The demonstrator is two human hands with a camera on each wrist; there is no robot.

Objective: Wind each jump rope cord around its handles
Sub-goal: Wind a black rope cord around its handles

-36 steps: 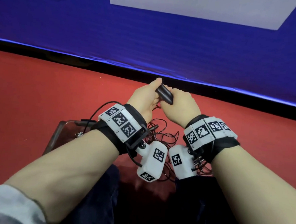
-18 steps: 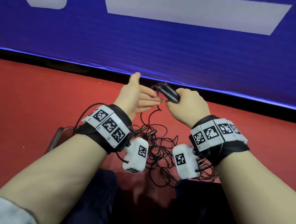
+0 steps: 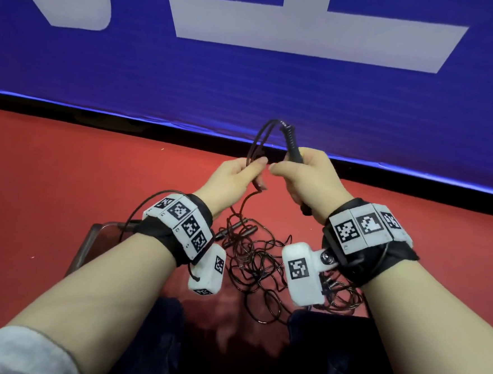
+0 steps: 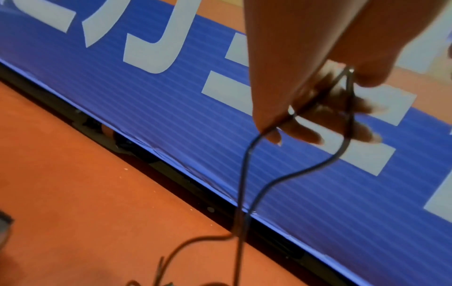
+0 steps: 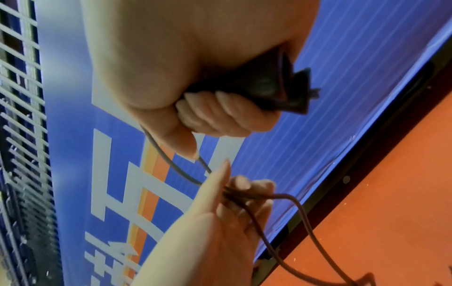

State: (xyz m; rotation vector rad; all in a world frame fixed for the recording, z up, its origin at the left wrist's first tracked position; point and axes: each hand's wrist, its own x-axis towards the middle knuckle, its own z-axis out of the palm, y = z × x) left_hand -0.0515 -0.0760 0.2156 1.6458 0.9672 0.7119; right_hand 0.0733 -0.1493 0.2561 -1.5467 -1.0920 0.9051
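Head view: at centre frame the right hand (image 3: 307, 176) is gripping the handles (image 3: 293, 149), fingers curled tight, while the left hand (image 3: 234, 177) is pinching the cord (image 3: 257, 146) looping off their tips. A tangle (image 3: 251, 263) is lying on the red floor (image 3: 65, 174) below (more handles among it).

Left wrist view: the cord (image 4: 247, 174) is hanging from the pinch.

Right wrist view: the handles (image 5: 264, 89) are sitting fisted, upper centre. No turns are showing; winding seems barely begun.
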